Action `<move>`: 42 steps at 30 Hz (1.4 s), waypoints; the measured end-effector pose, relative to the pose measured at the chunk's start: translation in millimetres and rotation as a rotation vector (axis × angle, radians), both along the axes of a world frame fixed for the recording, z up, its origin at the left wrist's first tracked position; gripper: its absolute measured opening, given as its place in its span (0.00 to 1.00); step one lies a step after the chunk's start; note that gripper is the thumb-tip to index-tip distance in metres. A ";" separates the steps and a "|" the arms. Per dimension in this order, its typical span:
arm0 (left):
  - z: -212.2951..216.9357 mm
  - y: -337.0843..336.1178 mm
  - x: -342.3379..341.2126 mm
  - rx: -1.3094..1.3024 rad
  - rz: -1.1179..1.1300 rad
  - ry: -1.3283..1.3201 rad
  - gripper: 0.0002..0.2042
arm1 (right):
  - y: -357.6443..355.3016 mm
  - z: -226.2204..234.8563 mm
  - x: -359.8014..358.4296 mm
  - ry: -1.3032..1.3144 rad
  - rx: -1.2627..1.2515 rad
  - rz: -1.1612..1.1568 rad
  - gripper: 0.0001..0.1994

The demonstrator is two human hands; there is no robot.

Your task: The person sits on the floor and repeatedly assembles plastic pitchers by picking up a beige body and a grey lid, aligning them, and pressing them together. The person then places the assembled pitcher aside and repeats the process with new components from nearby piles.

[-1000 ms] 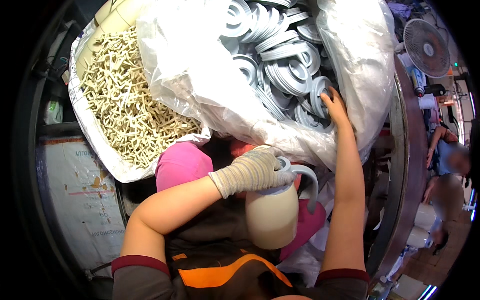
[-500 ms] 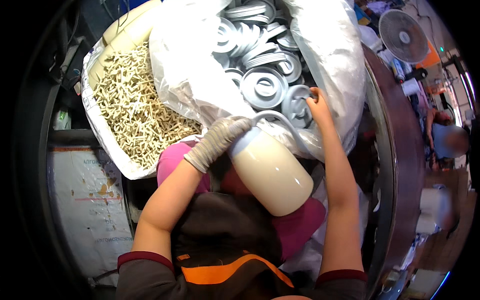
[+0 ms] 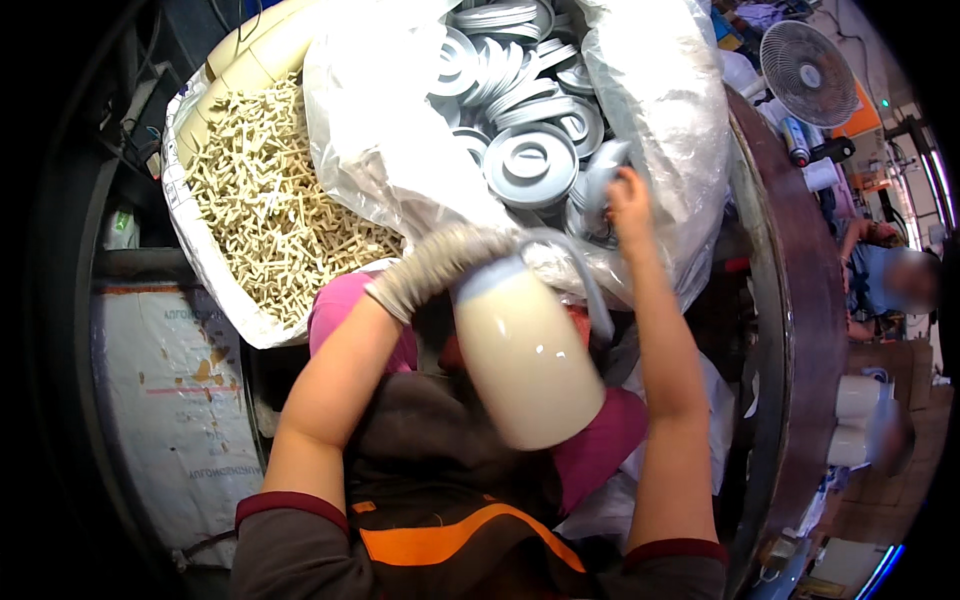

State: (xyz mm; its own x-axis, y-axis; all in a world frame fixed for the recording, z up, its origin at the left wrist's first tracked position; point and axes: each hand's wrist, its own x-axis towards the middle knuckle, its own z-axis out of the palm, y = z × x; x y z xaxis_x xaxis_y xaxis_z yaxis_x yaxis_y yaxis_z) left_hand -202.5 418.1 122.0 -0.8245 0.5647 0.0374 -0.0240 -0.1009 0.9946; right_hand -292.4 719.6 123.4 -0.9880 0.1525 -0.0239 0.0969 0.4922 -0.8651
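Observation:
My left hand (image 3: 440, 265), in a striped knit glove, is closed around the grey top of a cream plastic jug (image 3: 530, 365). The jug tilts over my lap with its base toward me, and its curved grey handle (image 3: 580, 275) points right. Bare and slightly blurred, my right hand (image 3: 628, 210) pinches a round grey lid (image 3: 602, 172) that stands tipped up on edge. Behind it, several more grey lids (image 3: 530, 165) lie piled in a clear plastic bag (image 3: 675, 130). The glove's fingertips are partly hidden at the jug's rim.
Left of the lids, a white sack (image 3: 240, 318) holds a heap of small beige pegs (image 3: 280, 200), with large cream pieces (image 3: 262, 50) behind. A dark red table edge (image 3: 790, 300) runs along the right, with a fan (image 3: 808, 75) and another person (image 3: 900, 280) beyond.
My right hand has lifted the grey lid from the pile's near edge, tipping it upright. The jug has swung to a steeper angle, its base shifting left and toward me.

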 end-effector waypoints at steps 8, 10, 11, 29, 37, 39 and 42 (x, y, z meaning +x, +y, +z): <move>-11.0 -23.4 -13.5 0.921 0.360 -0.782 0.18 | 20.3 90.7 140.2 0.529 0.151 0.112 0.28; -4.9 -11.7 -9.9 0.886 0.341 -0.813 0.18 | -13.4 88.5 176.2 0.474 -0.228 0.022 0.28; -0.6 -8.1 -5.4 0.832 0.358 -0.826 0.19 | -18.1 91.1 181.6 0.518 -0.065 0.052 0.29; -13.5 13.2 13.4 0.683 0.317 -0.838 0.19 | -14.5 71.4 223.2 0.723 0.214 0.120 0.34; 21.6 16.2 29.9 0.415 0.401 0.118 0.19 | 2.3 4.3 208.2 0.057 -0.252 -0.201 0.19; 25.4 12.7 29.9 0.292 0.346 0.126 0.20 | 12.4 14.0 212.5 -0.138 -0.139 -0.290 0.18; 27.1 12.7 24.6 0.406 0.270 -0.188 0.22 | 30.3 37.9 221.3 -0.414 0.026 -0.421 0.16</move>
State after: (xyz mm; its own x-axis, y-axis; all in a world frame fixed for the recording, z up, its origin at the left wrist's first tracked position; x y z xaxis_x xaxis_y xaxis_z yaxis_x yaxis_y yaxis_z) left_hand -177.9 430.8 149.1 -0.9521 0.3021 0.0467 -0.1182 -0.5047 0.8552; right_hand -71.1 749.9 161.3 -0.7517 0.5349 -0.3859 0.6156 0.3588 -0.7017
